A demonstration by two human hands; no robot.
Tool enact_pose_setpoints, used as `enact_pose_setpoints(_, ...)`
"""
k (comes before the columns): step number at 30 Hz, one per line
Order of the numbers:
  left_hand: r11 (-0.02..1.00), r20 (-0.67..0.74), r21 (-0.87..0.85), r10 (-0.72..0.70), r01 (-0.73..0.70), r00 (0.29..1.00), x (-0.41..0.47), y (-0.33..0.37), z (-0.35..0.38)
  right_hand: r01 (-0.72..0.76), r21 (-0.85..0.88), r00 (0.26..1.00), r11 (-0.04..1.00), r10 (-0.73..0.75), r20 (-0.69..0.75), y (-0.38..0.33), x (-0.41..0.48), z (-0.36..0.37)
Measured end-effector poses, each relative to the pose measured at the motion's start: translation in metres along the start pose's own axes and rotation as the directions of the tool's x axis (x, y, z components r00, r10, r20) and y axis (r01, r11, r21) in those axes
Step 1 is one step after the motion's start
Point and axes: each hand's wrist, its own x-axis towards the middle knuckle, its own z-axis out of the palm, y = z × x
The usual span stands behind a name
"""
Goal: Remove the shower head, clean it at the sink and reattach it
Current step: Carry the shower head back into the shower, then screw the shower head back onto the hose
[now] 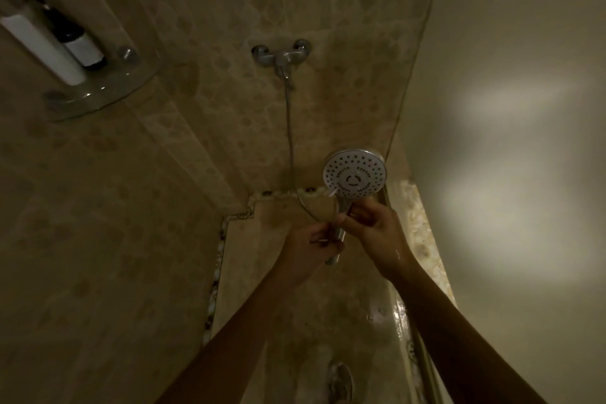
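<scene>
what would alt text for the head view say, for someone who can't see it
Two bare hands hold a round shower head by its handle in a dim tiled shower: left hand low, right hand above. Its hose runs up to a wall tap.

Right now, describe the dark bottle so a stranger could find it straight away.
Look up and left of the chrome mixer tap to the curved glass corner shelf. The dark bottle stands there beside a taller white bottle; it alone is dark, with a pale label.
</scene>
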Motion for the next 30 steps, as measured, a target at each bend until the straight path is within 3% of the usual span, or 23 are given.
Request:
enact_pose_setpoints(9,0.992,0.123,0.078,0.090,-0.100,0.988,0.068,0.023,0.032,0.039,0.045,0.988,0.998,-0.032,-0.150,-0.002,0.043,-0.050)
enact_pose_setpoints(20,0.994,0.342,0.102,0.007,-0.045,0.940,0.179,0.007,0.016,-0.014,0.042,0.947,0.999,0.027,-0.319,0.029,0.118,-0.054)
enact_pose_setpoints(30,0.974,0.520,0.225,-0.092,-0.032,0.849,0.325,-0.069,-0.020,-0.153,0.085,0.786,0.985,0.173,-0.594,0.106,0.226,-0.028)
